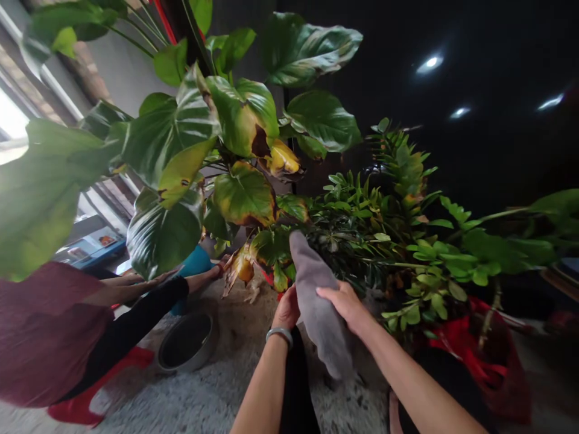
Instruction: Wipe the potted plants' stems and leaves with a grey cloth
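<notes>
A grey cloth hangs lengthwise between my two hands, its top end reaching up to the lower leaves. My right hand grips the cloth from the right, thumb on top and the other fingers mostly hidden under it. On the left edge, my left hand is closed against the cloth, its fingertips out of sight behind it. A bangle circles my left wrist. Just above stands a large-leaved plant with yellowed, brown-edged leaves. Smaller-leaved green plants spread to the right of the cloth.
At left a person in a maroon shirt sits on a red stool, arms stretched toward the leaves. A grey basin with dark contents rests on the rough floor. A red bag surrounds a plant at lower right. Big leaves crowd the upper left.
</notes>
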`<state>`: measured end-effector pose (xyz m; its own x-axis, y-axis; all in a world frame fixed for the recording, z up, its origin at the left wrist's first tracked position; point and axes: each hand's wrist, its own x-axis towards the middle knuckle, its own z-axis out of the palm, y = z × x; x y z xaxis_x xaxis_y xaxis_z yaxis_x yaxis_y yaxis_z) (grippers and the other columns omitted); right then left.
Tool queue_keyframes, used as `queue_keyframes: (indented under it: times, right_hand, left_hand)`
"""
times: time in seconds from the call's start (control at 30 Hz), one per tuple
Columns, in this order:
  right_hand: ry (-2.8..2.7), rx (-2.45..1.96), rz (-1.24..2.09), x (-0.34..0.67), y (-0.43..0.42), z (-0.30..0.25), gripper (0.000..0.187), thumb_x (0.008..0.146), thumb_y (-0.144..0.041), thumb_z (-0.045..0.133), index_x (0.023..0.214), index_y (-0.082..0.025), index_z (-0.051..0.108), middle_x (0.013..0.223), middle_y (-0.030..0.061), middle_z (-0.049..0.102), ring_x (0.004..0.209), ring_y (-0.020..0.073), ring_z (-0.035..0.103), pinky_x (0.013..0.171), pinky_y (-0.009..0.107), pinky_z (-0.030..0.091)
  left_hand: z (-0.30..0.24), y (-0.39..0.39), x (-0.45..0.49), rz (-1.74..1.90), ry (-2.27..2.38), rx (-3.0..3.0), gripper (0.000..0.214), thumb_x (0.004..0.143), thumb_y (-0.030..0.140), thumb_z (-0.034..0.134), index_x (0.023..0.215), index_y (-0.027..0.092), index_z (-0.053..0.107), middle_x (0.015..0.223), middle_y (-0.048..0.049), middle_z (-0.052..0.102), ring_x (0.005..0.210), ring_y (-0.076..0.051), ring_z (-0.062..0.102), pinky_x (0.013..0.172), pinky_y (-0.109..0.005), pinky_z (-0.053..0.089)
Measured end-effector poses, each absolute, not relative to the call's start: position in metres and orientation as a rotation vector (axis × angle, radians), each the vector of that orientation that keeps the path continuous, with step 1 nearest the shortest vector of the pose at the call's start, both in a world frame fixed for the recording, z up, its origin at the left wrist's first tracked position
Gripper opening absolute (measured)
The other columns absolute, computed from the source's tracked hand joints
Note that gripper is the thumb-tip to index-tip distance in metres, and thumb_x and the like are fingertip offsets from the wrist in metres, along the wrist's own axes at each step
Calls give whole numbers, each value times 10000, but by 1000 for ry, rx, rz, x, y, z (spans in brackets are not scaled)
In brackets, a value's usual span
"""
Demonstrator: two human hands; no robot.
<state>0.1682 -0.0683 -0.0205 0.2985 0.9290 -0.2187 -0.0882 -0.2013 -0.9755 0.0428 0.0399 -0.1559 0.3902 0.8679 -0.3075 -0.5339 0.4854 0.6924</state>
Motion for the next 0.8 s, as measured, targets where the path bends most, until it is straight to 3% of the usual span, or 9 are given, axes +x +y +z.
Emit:
queue_keyframes:
  times: [0.07,0.17,0.23,0.4,0.63,0.8]
  right_hand:
    - [-747,-1541,1232,166,-85,-50,159,540,-275,635,662,-191,692,617,50,695,656,255,644,649,349,488]
    - [-757,-1570,1317,169,-126,-65,246,536,-268,656,757,-185,726,727,56,736,745,264,671,691,347,498]
    - [-875,-1470,1365,176,-141,-51,273,562,-291,676,804,-182,738,782,42,747,788,254,669,722,334,497]
    - [-876,-1304,1255,194,-118,-10,261,562,-367,700,737,-176,726,679,18,717,658,217,632,658,317,485]
    - [-565,-1566,1234,190,-139,-47,327,475,-322,683,767,-182,729,727,57,745,771,282,678,703,352,504]
    - [-578,-1433,1044,219,-166,2,415,496,-404,753,842,-174,741,773,64,756,757,285,688,678,353,525]
  left_hand:
    - [-149,40,42,938,698,508,105,740,277,700,721,175,704,751,-65,730,898,-254,683,879,-372,513]
    - [-143,41,39,927,678,494,179,733,288,706,851,157,735,733,-52,721,788,-209,675,808,-335,505]
    - [-143,40,38,905,677,493,235,722,311,719,900,158,737,751,-49,725,754,-199,664,767,-328,497]
    - [-147,36,41,863,660,553,191,661,310,765,772,159,723,823,-68,739,797,-215,655,749,-319,486]
    - [-140,33,44,854,731,548,215,671,243,755,865,150,739,738,-38,703,636,-154,603,687,-306,479]
    - [-136,35,42,862,738,557,81,668,196,748,721,152,705,762,-57,724,690,-184,635,686,-317,473]
